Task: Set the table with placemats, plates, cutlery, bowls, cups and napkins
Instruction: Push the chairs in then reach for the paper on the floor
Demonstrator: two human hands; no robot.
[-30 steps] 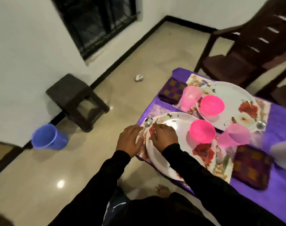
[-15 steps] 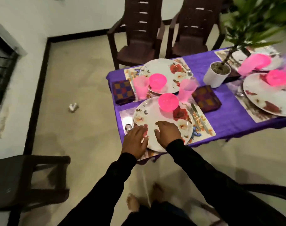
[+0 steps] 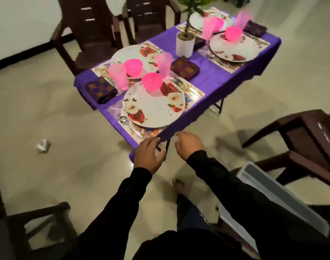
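A table under a purple cloth (image 3: 213, 79) carries several place settings. The nearest floral plate (image 3: 154, 107) lies on a placemat (image 3: 115, 111), with a pink bowl (image 3: 152, 81) on its far part and a spoon (image 3: 124, 120) at its left. Pink cups (image 3: 118, 76) (image 3: 164, 65) and folded checked napkins (image 3: 101, 89) (image 3: 185, 67) lie around it; a fork and knife (image 3: 183, 87) lie at its right. My left hand (image 3: 148, 153) hangs at the cloth's near corner, fingers loosely spread, empty. My right hand (image 3: 188, 145) is just off the table edge, relaxed and empty.
A potted plant (image 3: 185, 44) stands mid-table. Dark brown chairs stand behind the table (image 3: 89, 34) and at my right (image 3: 310, 136). A clear plastic bin (image 3: 269, 196) sits at lower right. A stool (image 3: 28, 228) is at lower left; crumpled paper (image 3: 43, 146) lies on the floor.
Both hands have come off the nearest plate and drawn back to the table's near corner. The view has swung and pulled away, showing the whole table.
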